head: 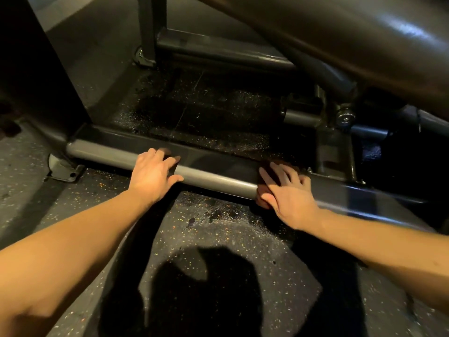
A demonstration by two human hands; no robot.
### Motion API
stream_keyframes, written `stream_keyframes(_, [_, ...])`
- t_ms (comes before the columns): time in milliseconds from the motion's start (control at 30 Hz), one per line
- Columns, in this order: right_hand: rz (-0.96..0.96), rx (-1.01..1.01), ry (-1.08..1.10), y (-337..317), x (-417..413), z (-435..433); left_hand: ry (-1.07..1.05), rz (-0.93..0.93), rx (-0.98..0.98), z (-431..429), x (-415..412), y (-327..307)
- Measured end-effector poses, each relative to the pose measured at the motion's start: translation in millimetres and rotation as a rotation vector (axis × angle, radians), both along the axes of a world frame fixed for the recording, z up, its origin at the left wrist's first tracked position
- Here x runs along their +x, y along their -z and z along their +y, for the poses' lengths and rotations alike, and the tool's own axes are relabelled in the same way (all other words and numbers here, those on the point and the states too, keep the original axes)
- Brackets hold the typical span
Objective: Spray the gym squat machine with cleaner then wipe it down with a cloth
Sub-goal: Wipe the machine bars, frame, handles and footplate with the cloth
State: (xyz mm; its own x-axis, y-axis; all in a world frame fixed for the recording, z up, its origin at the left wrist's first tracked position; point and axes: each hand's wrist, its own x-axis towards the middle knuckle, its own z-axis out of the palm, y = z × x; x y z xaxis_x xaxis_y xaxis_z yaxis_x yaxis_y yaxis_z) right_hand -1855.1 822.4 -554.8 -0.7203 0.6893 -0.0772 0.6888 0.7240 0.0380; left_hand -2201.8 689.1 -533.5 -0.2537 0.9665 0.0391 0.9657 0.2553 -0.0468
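Cloth (pixel 263 187), soft and limp, should wipe best pinned flat: right hand (pixel 291 195) presses it, fingers spread, onto the rigid frame bar (pixel 213 177); left hand (pixel 151 171) rests farther left, fingers together.

Dim, warm light from behind – a dark head shadow falls on the floor (pixel 218 227); glare on upper-right metal, motion-blurred right edge.
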Motion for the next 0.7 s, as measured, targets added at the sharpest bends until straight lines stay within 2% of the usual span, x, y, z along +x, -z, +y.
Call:
stream_keyframes(67, [-0.019, 0.085, 0.004, 10, 15, -9, -0.001, -0.003, 0.009, -1, -3, 1])
stream_keyframes(167, [-0.06, 0.106, 0.056, 15, -12, -15, -0.047, -0.019, 0.016, -7, -12, 5])
stream_keyframes(367, [-0.062, -0.013, -0.086, 6, -147, -40, -0.22, -0.058, 0.025, -28, -40, 5])
stream_keyframes(500, [-0.084, -0.05, -0.133, -1, -220, -53, -0.251, -0.125, -0.023, -42, -45, 4])
stream_keyframes(633, [-0.025, -0.016, -0.166, -5, -205, -55, -0.238, -0.166, -0.057, -52, -41, 2])
stream_keyframes(700, [0.074, -0.045, -0.19, -6, -187, -53, -0.238, -0.219, -0.049, -54, -39, -2])
